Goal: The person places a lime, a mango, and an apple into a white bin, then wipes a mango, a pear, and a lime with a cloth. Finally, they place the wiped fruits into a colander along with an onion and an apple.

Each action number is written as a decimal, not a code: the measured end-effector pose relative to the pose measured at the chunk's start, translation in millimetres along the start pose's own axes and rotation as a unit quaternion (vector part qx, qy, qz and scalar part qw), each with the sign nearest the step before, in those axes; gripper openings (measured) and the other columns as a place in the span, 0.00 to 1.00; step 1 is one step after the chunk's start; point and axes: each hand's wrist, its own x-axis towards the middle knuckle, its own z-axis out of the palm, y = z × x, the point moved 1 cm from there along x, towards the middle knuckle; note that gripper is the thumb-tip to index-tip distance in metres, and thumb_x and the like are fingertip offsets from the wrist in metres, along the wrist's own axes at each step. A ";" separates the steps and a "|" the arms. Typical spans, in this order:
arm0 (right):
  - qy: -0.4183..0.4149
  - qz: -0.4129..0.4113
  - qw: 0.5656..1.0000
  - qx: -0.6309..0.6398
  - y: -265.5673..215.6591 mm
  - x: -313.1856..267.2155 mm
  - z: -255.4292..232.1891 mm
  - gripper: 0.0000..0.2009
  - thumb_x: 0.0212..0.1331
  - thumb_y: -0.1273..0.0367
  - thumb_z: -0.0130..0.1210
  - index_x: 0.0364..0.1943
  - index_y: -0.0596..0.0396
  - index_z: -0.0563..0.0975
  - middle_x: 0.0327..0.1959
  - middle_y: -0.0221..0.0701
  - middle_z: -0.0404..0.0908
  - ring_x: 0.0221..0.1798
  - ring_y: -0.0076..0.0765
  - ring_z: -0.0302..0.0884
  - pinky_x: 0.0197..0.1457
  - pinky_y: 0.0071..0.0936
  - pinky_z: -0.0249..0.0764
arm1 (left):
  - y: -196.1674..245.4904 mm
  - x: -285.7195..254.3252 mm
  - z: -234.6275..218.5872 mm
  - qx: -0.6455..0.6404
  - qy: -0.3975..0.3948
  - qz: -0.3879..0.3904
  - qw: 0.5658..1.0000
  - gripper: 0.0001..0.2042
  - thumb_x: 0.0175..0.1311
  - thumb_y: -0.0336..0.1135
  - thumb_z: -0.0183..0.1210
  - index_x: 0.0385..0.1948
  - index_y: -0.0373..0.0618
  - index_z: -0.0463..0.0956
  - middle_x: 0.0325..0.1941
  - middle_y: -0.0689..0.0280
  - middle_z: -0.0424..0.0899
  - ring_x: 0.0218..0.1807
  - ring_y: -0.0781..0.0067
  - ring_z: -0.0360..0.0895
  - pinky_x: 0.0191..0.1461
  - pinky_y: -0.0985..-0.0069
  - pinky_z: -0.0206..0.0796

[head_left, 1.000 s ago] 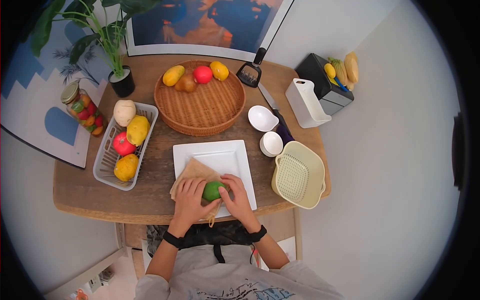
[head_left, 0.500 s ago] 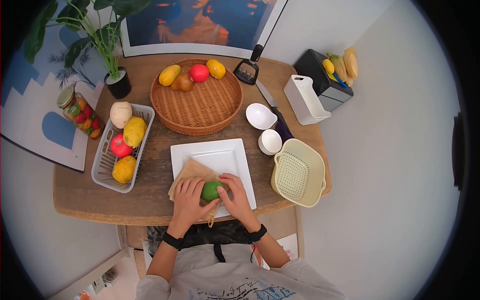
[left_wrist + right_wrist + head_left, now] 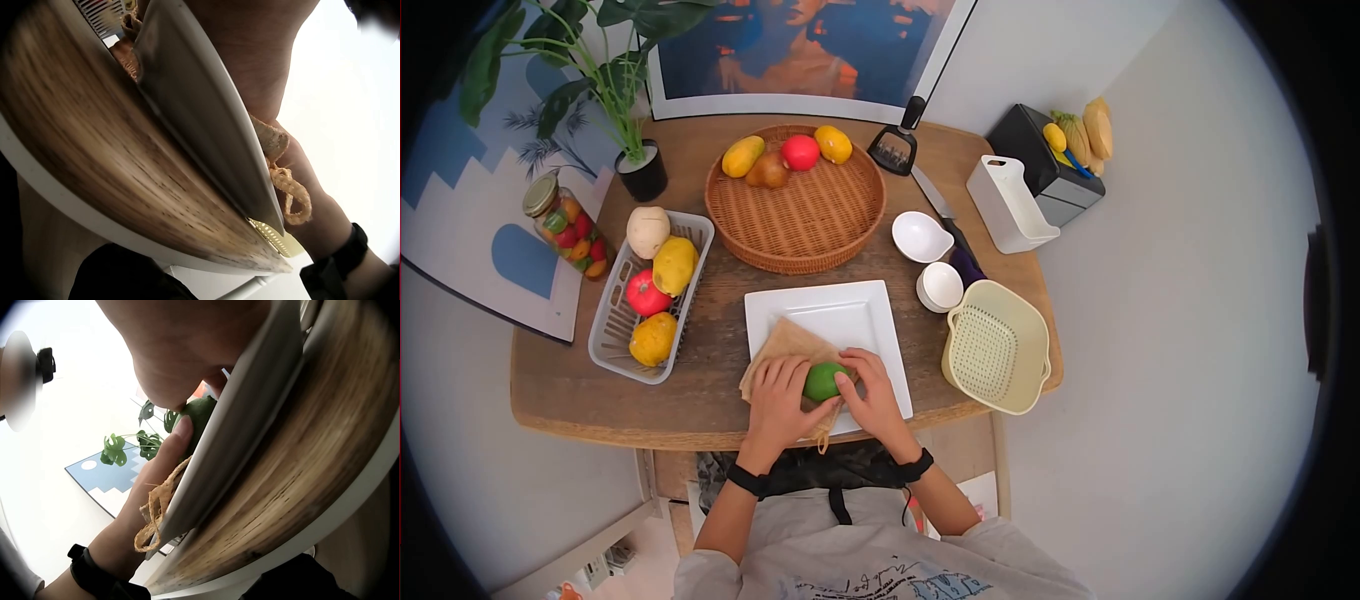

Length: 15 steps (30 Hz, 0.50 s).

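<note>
A smooth green oval fruit lies between the two hands, over a folded tan cloth on a square white plate. My left hand holds it from the left, fingers over the cloth and thumb along the fruit's near side. From the right, my right hand grips the fruit between thumb and fingers. In the right wrist view the green fruit shows against a thumb. The cloth's hanging loop droops past the plate's near edge in the left wrist view.
Left stands a grey basket of fruit. Behind is a round wicker tray with several fruits. To the right are small white bowls, a yellow colander, a white bin and a knife. A glass jar stands far left.
The head view shifts slightly. Both hands, the green fruit and the cloth keep their places on the plate.
</note>
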 end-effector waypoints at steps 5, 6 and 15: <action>0.002 0.000 1.000 0.000 0.5 -0.7 0.5 0.14 0.69 0.66 0.62 0.49 0.63 0.80 0.59 0.45 0.80 0.64 0.55 0.75 0.69 0.42 0.70 | -0.4 -0.6 0.3 -0.001 0.002 0.003 1.000 0.30 0.53 0.50 0.75 0.51 0.37 0.80 0.56 0.55 0.82 0.59 0.49 0.76 0.68 0.55 0.64; 0.004 0.000 1.000 0.001 0.1 -0.8 0.5 0.14 0.68 0.66 0.63 0.49 0.63 0.80 0.59 0.46 0.80 0.63 0.55 0.75 0.69 0.42 0.70 | -0.8 -0.8 0.5 -0.001 0.001 0.003 1.000 0.30 0.53 0.50 0.75 0.51 0.37 0.80 0.56 0.55 0.82 0.59 0.49 0.76 0.68 0.55 0.64; 0.003 -0.001 1.000 -0.002 0.7 0.0 1.0 0.13 0.68 0.67 0.63 0.49 0.63 0.80 0.58 0.46 0.80 0.63 0.55 0.75 0.68 0.42 0.70 | -0.5 -0.3 0.4 0.000 0.001 0.001 1.000 0.29 0.53 0.50 0.75 0.51 0.37 0.80 0.56 0.55 0.82 0.60 0.49 0.76 0.68 0.55 0.64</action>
